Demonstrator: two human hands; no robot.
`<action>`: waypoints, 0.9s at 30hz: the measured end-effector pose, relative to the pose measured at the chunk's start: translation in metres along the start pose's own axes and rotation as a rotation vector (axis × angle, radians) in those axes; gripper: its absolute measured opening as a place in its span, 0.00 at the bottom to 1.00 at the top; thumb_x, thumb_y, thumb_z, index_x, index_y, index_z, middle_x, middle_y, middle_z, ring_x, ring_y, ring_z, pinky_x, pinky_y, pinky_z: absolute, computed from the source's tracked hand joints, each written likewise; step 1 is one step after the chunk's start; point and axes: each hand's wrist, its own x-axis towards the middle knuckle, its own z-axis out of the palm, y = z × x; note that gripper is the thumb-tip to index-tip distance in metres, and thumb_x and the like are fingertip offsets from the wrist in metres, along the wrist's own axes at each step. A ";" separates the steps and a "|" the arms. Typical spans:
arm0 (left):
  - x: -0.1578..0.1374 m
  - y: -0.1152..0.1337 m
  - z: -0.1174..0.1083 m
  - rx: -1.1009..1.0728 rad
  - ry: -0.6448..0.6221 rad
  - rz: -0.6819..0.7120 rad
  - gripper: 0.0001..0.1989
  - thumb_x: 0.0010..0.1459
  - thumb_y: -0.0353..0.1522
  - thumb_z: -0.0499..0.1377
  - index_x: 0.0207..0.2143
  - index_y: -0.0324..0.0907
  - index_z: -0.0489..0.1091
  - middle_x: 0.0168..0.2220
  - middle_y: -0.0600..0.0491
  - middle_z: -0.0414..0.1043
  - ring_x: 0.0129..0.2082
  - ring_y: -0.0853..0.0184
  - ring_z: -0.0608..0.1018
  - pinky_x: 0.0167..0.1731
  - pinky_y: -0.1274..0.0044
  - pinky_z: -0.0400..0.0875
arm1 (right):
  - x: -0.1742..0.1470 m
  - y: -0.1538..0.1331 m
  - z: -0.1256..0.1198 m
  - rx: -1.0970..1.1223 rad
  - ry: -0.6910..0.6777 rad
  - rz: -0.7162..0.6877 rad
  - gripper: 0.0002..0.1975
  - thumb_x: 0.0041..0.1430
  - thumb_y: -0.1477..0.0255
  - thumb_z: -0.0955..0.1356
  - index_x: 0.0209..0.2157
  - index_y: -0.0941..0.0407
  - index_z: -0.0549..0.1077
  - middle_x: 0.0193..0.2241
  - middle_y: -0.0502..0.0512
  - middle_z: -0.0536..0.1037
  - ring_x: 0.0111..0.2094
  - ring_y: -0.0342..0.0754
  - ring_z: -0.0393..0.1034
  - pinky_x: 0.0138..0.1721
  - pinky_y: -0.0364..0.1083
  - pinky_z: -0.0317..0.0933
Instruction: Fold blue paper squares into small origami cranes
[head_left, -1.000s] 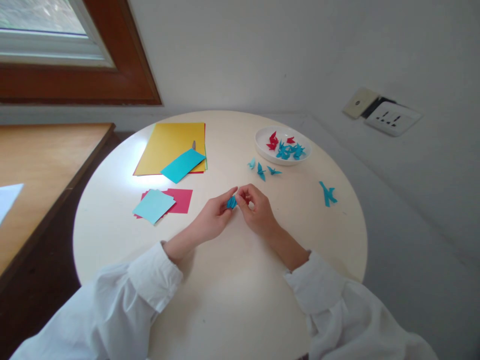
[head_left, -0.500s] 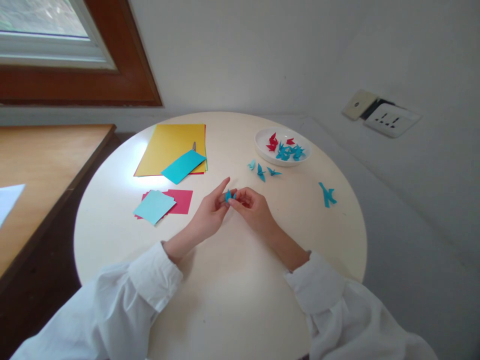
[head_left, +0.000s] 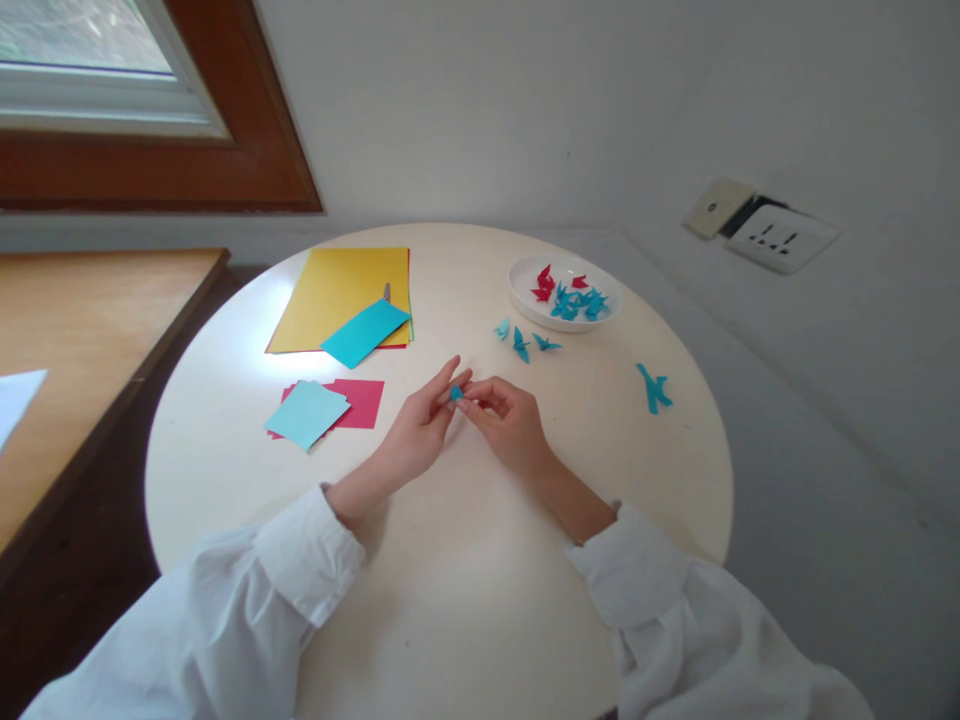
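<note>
We find both hands raised over the rd. white table [head_left: 450, 610], fingertips meeting nr. centre. Item in work, a small blue folded paper [head_left: 457, 393], sits btwn them. R hand [head_left: 516, 425]: thumb & fingertips pinched on the pc. L hand [head_left: 418, 432]: some fingers extended, pc. against them; we can't tell if that hand grips or merely supports. Exact fold shape: too small & part hidden.

Beyond the hands, slightly R, we note 3 loose cranes: 1 pale [head_left: 502, 330], 2 blue ( [head_left: 520, 345], [head_left: 547, 342]). Just behind: white dish [head_left: 524, 274] w/ red and blue folded pcs. Far R: blue scraps [head_left: 655, 390].

L side, we record a pale blue square [head_left: 307, 413] overlapping red squares [head_left: 365, 404]. Further back: yellow sheet [head_left: 337, 290] atop other colours, w/ blue rectangle [head_left: 365, 333] lying partly across it & a small grey object [head_left: 387, 292], ID unclear, at the rectangle's upper edge.
</note>
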 end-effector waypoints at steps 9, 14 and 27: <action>0.002 0.011 0.001 0.032 0.118 -0.005 0.10 0.51 0.34 0.59 0.36 0.39 0.74 0.40 0.47 0.76 0.41 0.61 0.75 0.43 0.71 0.68 | 0.000 -0.002 -0.001 -0.021 0.034 -0.012 0.05 0.49 0.69 0.68 0.24 0.55 0.71 0.25 0.50 0.75 0.28 0.44 0.69 0.32 0.44 0.64; 0.003 0.012 0.001 0.080 0.205 0.004 0.08 0.48 0.36 0.61 0.28 0.40 0.74 0.30 0.51 0.76 0.32 0.64 0.75 0.34 0.74 0.68 | -0.001 -0.004 -0.001 -0.048 0.003 -0.059 0.05 0.50 0.69 0.68 0.24 0.55 0.70 0.24 0.50 0.74 0.27 0.43 0.68 0.32 0.44 0.64; 0.006 0.013 -0.002 -0.324 0.300 -0.102 0.11 0.48 0.38 0.62 0.29 0.39 0.69 0.26 0.55 0.70 0.30 0.71 0.74 0.36 0.75 0.69 | -0.002 -0.005 -0.001 0.107 0.035 0.024 0.07 0.46 0.69 0.70 0.23 0.57 0.70 0.21 0.48 0.72 0.24 0.41 0.66 0.28 0.42 0.64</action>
